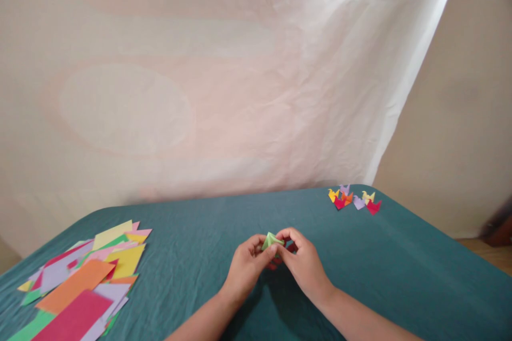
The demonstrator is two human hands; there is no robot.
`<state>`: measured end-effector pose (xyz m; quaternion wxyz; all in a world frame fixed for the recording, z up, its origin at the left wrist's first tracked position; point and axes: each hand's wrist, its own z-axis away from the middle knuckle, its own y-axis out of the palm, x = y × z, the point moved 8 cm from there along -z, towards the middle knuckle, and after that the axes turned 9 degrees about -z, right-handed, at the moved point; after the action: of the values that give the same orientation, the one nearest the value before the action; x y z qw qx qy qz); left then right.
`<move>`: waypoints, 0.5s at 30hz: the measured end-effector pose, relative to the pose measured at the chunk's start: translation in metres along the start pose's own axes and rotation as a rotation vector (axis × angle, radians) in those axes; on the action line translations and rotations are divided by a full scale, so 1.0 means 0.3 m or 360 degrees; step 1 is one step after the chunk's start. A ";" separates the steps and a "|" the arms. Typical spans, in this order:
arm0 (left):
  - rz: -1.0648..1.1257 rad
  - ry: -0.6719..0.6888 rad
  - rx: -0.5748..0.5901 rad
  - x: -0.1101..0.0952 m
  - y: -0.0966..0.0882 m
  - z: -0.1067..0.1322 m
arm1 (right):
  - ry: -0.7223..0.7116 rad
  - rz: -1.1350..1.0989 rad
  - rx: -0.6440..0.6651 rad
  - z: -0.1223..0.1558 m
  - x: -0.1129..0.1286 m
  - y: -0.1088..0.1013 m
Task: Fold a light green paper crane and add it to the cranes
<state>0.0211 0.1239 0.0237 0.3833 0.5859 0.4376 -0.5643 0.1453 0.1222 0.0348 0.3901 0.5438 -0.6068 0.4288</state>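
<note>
Between my two hands, over the middle of the table, is a small piece of folded light green paper point(271, 240) with a pointed top. My left hand point(248, 261) pinches its left side, the thumb lying across the front. On the other side my right hand point(303, 262) grips it with thumb and index finger. Both thumbs nearly meet at the front of the paper. My fingers hide its lower part, so its full shape does not show.
Loose coloured paper sheets point(76, 285) lie in a heap on the table's left. At the far right corner stand several small folded paper birds point(359, 202). Dark green cloth point(180, 277) covers the table, and a pale sheet point(240, 90) hangs behind it.
</note>
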 end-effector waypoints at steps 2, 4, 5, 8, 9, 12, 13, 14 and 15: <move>-0.0017 0.0002 -0.0012 0.002 0.001 -0.001 | -0.0005 -0.0013 -0.0027 -0.002 -0.004 -0.005; -0.0020 -0.0007 -0.0028 0.008 0.001 -0.003 | -0.0008 -0.0025 -0.0051 -0.005 -0.010 -0.010; -0.0035 -0.0007 -0.0051 0.011 -0.002 -0.004 | -0.0006 -0.0032 -0.0047 -0.006 -0.013 -0.010; -0.0150 0.0025 -0.0165 0.013 -0.019 -0.003 | 0.0006 -0.0054 0.0033 -0.007 -0.018 0.000; -0.0201 0.0045 -0.0206 0.010 -0.025 -0.001 | 0.0008 -0.0062 0.0059 -0.006 -0.018 0.004; -0.0308 0.0087 -0.0287 0.001 -0.037 0.004 | 0.0013 -0.0113 0.0102 -0.003 -0.016 0.012; -0.0309 0.0094 -0.0291 0.000 -0.037 0.004 | 0.0018 -0.0145 0.0109 -0.002 -0.016 0.014; -0.0289 0.0097 -0.0282 -0.001 -0.036 0.004 | 0.0027 -0.0186 0.0116 -0.001 -0.018 0.017; -0.0250 0.0094 -0.0260 0.001 -0.033 0.002 | 0.0041 -0.0230 0.0122 -0.001 -0.020 0.019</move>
<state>0.0116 0.1266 0.0240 0.3713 0.5329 0.5378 -0.5375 0.1403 0.1246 0.0287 0.4067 0.5952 -0.5439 0.4295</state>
